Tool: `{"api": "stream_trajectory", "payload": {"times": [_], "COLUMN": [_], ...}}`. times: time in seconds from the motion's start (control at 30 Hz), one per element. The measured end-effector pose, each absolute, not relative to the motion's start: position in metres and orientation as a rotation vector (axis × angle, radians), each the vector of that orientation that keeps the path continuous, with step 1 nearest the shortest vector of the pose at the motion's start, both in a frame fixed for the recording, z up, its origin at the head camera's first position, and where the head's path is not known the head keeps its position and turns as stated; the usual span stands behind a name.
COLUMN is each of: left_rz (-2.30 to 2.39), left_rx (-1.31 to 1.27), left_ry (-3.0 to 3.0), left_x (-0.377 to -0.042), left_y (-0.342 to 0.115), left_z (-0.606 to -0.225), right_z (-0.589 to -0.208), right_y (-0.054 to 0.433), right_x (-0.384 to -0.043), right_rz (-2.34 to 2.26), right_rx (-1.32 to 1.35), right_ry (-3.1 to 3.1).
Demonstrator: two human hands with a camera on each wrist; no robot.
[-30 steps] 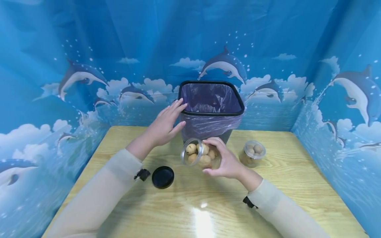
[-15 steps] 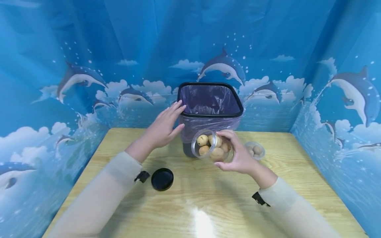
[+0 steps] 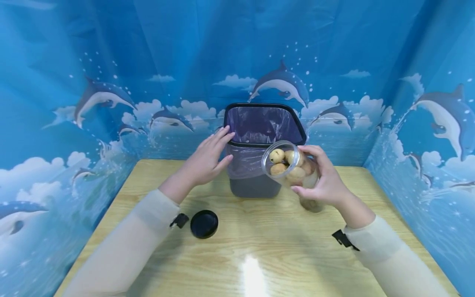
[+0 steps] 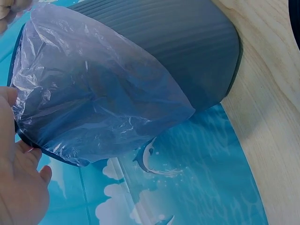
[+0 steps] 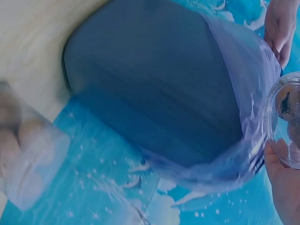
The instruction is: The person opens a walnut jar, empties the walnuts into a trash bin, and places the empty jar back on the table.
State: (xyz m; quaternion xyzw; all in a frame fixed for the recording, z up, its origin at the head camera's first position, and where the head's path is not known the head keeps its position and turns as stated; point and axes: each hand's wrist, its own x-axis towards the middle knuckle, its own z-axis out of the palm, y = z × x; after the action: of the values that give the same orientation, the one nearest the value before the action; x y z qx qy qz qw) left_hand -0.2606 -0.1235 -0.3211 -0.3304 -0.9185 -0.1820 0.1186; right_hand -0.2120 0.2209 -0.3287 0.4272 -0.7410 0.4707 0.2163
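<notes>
My right hand (image 3: 327,181) is wrapped round a clear jar (image 3: 309,180), tipped with its open mouth to the left, near the edge of the bin (image 3: 256,187). Round tan balls (image 3: 277,156) are inside. My left hand (image 3: 205,161) touches the bin's edge with straight fingers. A purple bag (image 3: 244,160) lines the bin. On the tabletop (image 3: 297,255) are a black lid (image 3: 204,224) and another jar (image 3: 311,205), partly hidden
</notes>
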Motion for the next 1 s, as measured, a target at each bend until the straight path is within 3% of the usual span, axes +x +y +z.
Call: {"api": "stream_trajectory", "payload": {"times": [1.0], "left_rz": [-0.539], "left_rx": [-0.963], "left_ry": [-2.683], "left_x": [-0.259], "left_y": [-0.122], "left_z": [-0.321], "right_z": [-0.252], "right_y": [0.270], "right_x": [-0.246], "right_rz": [0.934], "right_rx": [0.931], "right_ry": [-2.257]}}
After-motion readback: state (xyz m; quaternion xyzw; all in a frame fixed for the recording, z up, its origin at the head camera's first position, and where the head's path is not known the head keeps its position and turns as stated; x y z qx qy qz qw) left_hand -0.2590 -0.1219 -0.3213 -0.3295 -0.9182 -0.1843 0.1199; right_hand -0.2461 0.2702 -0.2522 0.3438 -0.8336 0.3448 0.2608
